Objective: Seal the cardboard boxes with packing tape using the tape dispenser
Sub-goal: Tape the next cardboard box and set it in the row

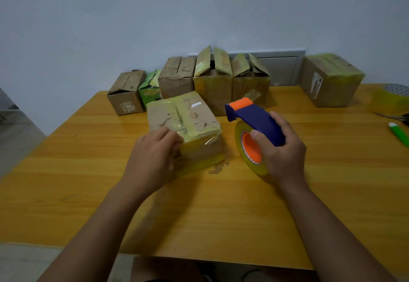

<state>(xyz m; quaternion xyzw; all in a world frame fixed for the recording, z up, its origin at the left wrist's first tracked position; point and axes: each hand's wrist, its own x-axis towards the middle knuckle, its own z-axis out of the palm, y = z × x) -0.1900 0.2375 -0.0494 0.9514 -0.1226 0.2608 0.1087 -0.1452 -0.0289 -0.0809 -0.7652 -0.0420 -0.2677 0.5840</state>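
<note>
A small cardboard box (188,122) wrapped in yellowish tape sits in the middle of the wooden table (88,193). My left hand (150,157) rests against its near left corner, fingertips pressing the tape down at the top edge. My right hand (281,149) grips the blue tape dispenser (254,122) with its orange blade guard and orange core, held just right of the box, above the table. The tape roll (247,151) hangs under the handle, my thumb on its hub.
A row of cardboard boxes (212,82) stands along the table's far edge, two with flaps up, plus a green carton (149,87). A taped box (329,80) sits far right beside a spare tape roll (391,98), scissors (396,116) and a green marker (400,133).
</note>
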